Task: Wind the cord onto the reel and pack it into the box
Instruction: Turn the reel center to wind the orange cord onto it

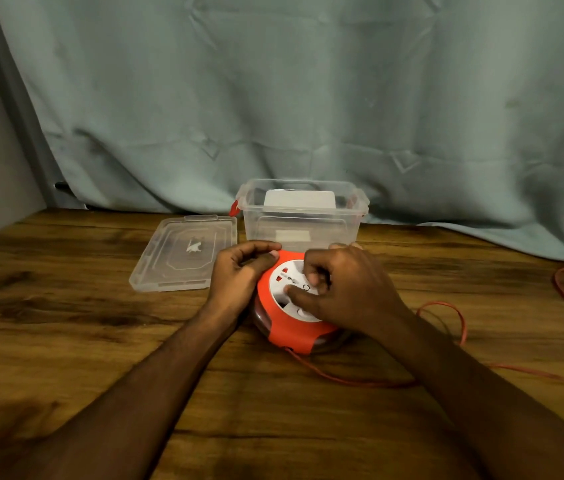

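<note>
On the table, in front of the open box, the reel lies flat with its white socket face up. The left hand grips the reel's left rim, fingers curled. The right hand rests on the socket face, fingers bent and pressing on it. The cord exits the reel's near edge and runs loose to the right across the table. The lid lies flat left of the box.

No legible text, white label on box blank or unreadable, markings on reel face too small to read
</note>
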Action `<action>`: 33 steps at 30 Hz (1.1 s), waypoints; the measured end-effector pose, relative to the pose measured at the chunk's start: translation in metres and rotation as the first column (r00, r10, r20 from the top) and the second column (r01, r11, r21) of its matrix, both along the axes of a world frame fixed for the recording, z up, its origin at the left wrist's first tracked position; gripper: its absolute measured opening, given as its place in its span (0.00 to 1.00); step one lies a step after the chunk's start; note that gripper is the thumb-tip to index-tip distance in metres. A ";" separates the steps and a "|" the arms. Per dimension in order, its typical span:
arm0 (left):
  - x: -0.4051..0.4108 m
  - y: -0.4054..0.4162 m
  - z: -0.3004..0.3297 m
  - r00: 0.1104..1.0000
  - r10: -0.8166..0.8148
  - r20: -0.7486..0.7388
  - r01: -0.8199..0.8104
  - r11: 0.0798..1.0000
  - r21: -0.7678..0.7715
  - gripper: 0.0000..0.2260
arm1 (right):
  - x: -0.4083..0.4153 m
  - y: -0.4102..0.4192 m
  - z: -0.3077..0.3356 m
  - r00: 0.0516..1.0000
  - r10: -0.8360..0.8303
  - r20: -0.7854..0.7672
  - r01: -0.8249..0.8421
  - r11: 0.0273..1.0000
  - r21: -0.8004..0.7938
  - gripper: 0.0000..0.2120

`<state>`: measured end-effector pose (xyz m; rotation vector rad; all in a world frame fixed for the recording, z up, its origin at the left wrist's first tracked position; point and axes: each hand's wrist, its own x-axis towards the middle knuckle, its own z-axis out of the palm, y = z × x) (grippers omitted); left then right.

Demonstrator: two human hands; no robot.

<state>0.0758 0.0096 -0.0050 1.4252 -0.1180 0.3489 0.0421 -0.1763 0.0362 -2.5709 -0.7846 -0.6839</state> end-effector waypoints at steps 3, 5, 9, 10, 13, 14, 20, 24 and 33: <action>-0.001 0.000 0.001 1.000 0.003 0.007 -0.003 1.000 0.008 0.06 | 0.003 -0.010 0.006 0.986 0.133 -0.097 -0.127 0.989 0.070 0.12; -0.002 -0.001 0.002 1.000 0.006 0.006 -0.006 1.000 0.011 0.06 | 0.008 -0.018 0.007 0.968 0.162 -0.193 -0.155 0.987 0.050 0.18; -0.001 0.000 0.001 1.000 0.016 -0.002 -0.016 1.000 0.011 0.06 | 0.016 -0.026 0.004 0.928 0.170 -0.332 -0.142 0.984 0.106 0.22; -0.001 0.000 0.001 1.000 0.019 -0.004 -0.019 1.000 0.014 0.06 | 0.018 -0.027 0.003 0.925 0.174 -0.336 -0.143 0.983 0.114 0.22; -0.002 0.000 0.002 1.000 0.023 -0.007 -0.023 1.000 0.011 0.06 | 0.020 -0.029 0.006 0.927 0.168 -0.335 -0.143 0.985 0.099 0.24; -0.002 0.000 0.002 1.000 0.026 -0.009 -0.026 1.000 0.008 0.06 | 0.021 -0.029 0.006 0.928 0.166 -0.334 -0.144 0.985 0.092 0.25; -0.001 0.001 0.001 1.000 0.025 -0.019 -0.025 1.000 0.017 0.06 | 0.018 -0.029 0.012 0.939 0.134 -0.316 -0.121 0.991 0.061 0.28; 0.000 0.001 0.000 1.000 0.025 -0.012 -0.025 0.999 0.021 0.06 | 0.011 -0.026 0.013 0.963 0.074 -0.258 -0.076 0.997 0.001 0.26; -0.001 0.000 0.000 1.000 0.023 -0.009 -0.023 1.000 0.019 0.06 | 0.000 -0.005 0.011 0.979 -0.118 -0.165 0.096 0.987 -0.132 0.30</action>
